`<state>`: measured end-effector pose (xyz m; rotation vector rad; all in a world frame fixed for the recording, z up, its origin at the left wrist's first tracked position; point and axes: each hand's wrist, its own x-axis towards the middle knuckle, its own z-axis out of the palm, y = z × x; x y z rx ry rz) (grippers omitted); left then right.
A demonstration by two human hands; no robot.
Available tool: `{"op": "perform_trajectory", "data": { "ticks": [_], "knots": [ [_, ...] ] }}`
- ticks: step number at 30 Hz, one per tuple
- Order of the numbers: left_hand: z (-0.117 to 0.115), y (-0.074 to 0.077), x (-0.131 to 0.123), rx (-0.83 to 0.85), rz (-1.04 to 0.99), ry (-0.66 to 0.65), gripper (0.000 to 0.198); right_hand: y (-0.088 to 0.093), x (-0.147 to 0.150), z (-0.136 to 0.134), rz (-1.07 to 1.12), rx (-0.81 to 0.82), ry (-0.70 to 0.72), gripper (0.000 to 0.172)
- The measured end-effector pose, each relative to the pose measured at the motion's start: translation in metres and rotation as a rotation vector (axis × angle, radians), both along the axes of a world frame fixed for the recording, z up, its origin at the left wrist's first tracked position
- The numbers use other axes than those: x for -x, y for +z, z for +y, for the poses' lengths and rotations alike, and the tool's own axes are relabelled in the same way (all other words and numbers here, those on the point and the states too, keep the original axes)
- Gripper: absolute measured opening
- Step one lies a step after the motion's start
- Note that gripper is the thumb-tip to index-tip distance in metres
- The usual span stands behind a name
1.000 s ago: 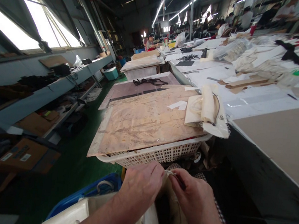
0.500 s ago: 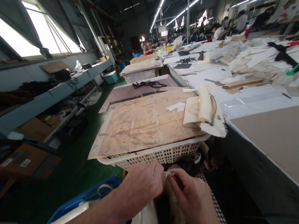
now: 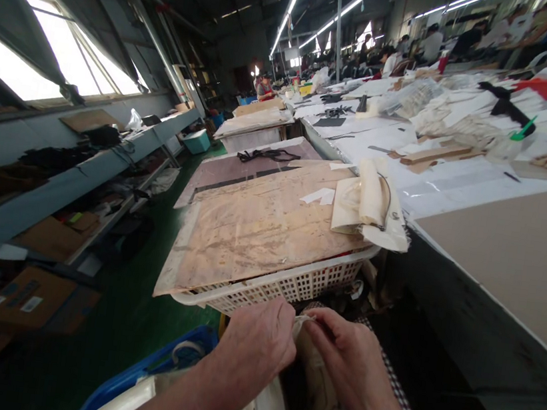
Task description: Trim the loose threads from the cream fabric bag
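Note:
Close together at the bottom middle, both my hands pinch the edge of a cream fabric piece (image 3: 318, 379), which hangs down toward my lap. My left hand (image 3: 261, 338) is closed, its fingertips turned away from the camera. My right hand (image 3: 345, 352) pinches the same edge with thumb and forefinger. The piece has a dark opening between its cream sides; whether it is a bag or another sewn item I cannot tell. Checked cloth (image 3: 395, 376) shows behind my right hand. On the board ahead lies another cream folded piece (image 3: 375, 201).
A worn board (image 3: 250, 229) rests on a white plastic basket (image 3: 287, 287) just ahead. The blue crate (image 3: 145, 370) holds cream pieces at lower left. On the right runs a long worktable (image 3: 493, 254) with paper and scraps. A cardboard box (image 3: 33, 301) stands left; people sit far back.
The camera view has shifted slightly, so the surroundings sit a little further left. My hands keep hold of the cream edge with hardly any movement.

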<state>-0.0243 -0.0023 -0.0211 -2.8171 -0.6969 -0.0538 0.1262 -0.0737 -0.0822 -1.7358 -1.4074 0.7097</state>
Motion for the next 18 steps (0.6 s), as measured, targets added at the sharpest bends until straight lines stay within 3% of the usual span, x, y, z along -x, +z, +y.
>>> {"op": "perform_trajectory", "data": {
  "ticks": [5, 12, 18],
  "knots": [
    [0.001, -0.001, 0.002, 0.042, 0.009, -0.007, 0.013, -0.004, -0.001, 0.001, -0.01, -0.014, -0.019, 0.029],
    [0.002, 0.005, -0.006, 0.303, 0.049, 0.263, 0.01, -0.009, -0.009, -0.001, 0.063, -0.036, 0.07, 0.032],
    [0.001, 0.004, -0.009, 0.391, 0.029, 0.35, 0.013, -0.013, -0.014, 0.002, 0.144, -0.069, 0.136, 0.024]
  ]
}}
